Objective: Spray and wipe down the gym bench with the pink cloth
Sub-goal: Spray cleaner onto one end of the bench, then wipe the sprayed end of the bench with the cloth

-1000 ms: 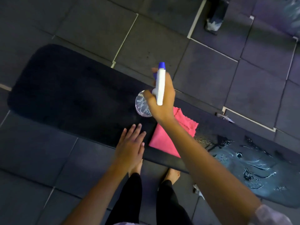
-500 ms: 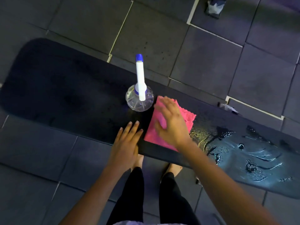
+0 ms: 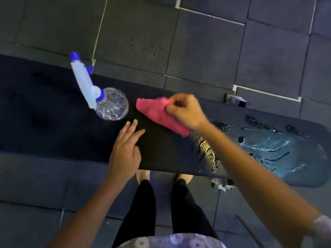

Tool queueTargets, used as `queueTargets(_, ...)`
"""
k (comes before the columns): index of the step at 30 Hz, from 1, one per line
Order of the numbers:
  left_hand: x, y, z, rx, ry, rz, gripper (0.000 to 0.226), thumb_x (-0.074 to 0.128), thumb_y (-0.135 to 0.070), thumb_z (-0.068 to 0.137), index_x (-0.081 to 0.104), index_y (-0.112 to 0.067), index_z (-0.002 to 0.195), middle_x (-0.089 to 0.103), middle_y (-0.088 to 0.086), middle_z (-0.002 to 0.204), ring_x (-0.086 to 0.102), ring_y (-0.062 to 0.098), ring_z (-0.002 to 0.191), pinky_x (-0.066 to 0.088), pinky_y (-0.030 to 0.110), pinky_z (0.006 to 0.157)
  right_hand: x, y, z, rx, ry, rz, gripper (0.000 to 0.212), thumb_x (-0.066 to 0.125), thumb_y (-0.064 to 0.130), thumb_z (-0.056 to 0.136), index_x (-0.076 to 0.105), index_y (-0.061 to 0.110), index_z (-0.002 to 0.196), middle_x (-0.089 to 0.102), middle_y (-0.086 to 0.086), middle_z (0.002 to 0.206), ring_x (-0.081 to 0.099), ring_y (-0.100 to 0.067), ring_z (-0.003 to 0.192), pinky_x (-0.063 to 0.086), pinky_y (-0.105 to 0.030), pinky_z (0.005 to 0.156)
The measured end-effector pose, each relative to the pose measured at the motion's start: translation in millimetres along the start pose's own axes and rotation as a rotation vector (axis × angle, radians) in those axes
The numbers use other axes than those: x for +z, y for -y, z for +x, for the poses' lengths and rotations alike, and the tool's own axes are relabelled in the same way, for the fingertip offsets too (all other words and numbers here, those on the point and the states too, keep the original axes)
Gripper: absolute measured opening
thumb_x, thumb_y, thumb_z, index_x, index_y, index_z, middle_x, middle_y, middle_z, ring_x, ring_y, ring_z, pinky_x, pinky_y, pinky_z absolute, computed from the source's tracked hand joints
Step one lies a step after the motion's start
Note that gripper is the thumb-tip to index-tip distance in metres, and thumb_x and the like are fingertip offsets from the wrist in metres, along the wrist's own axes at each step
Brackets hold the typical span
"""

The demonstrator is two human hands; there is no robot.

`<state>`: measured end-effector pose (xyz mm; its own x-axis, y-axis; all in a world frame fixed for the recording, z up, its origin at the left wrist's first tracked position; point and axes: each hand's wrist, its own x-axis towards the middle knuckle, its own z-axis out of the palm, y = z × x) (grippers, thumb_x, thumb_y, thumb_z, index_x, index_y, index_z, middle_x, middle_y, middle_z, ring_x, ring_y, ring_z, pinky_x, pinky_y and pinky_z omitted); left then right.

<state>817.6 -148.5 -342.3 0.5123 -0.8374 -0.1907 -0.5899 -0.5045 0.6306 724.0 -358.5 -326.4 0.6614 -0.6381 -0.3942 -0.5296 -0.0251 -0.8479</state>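
The black padded gym bench [image 3: 53, 126] runs across the view from left to right. Its right part is wet and streaked with spray. My right hand [image 3: 186, 111] grips the pink cloth [image 3: 157, 113] by its far edge and holds it bunched on the bench's middle. My left hand [image 3: 125, 151] rests flat on the near side of the bench, fingers straight. A clear spray bottle [image 3: 111, 106] with a white and blue trigger head stands on the bench just left of the cloth.
Dark rubber floor tiles [image 3: 206, 51] with pale seams surround the bench. My legs and bare feet [image 3: 184, 178] stand close against the bench's near edge. Metal bench-frame parts [image 3: 234, 100] stick out at the far and near edges.
My right hand set the spray bottle down on the bench, moved onto the pink cloth and now grips and bunches it. My left hand stayed on the bench.
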Motion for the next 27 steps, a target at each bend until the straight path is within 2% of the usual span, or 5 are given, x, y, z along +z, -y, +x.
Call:
queueTargets(10,41.6,-27.1,18.9,0.154,0.098,0.25,0.055,0.035,-0.015,0.08,0.058,-0.003,0.129,0.047,0.014,0.144,0.042,0.032,0.135,0.035,0.055,0.109,-74.6,33.5,-31.0,-0.429,0.119,-0.746,0.026,0.054,0.02,0.079,0.069,0.016,0.099,0.069,-0.006,0.092,0.063,-0.029,0.082,0.047,-0.034,0.068)
queueTargets(14,53.2,-16.4,14.4,0.172,0.098,0.281,0.052,0.037,-0.012,0.082,0.058,-0.006,0.129,0.045,0.013,0.147,0.039,0.03,0.137,0.035,0.053,0.109,-41.7,-26.8,-76.6,-0.171,0.463,-0.862,0.029,0.049,0.028,0.088,0.063,0.025,0.113,0.063,0.0,0.119,0.059,-0.027,0.113,0.054,-0.04,0.082)
queueTargets(18,58.5,-4.2,14.2,0.188,0.035,0.294,0.053,0.036,-0.003,0.083,0.053,-0.003,0.134,0.04,0.014,0.15,0.035,0.03,0.14,0.035,0.047,0.11,-25.6,-49.6,-84.2,-0.055,0.009,-0.741,0.057,0.035,0.057,0.092,0.047,0.031,0.142,0.034,-0.005,0.157,0.03,-0.031,0.144,0.03,-0.051,0.114)
queueTargets(21,61.9,-4.0,15.7,0.185,-0.01,0.293,0.051,0.036,-0.002,0.086,0.05,-0.001,0.136,0.041,0.015,0.149,0.038,0.03,0.138,0.038,0.047,0.107,5.0,-61.3,-58.9,0.023,-0.032,-0.83,0.071,0.016,0.071,0.091,0.01,0.039,0.154,-0.001,0.001,0.165,-0.008,-0.031,0.151,-0.002,-0.065,0.115)
queueTargets(27,73.1,-3.9,24.6,0.179,-0.081,0.288,0.046,0.035,-0.007,0.093,0.048,0.003,0.136,0.041,0.02,0.147,0.038,0.034,0.137,0.03,0.048,0.112,33.6,-81.2,-30.6,-0.018,-0.056,-1.002,0.068,0.02,0.062,0.097,0.006,0.03,0.156,-0.002,-0.007,0.165,-0.008,-0.039,0.149,0.0,-0.073,0.109)
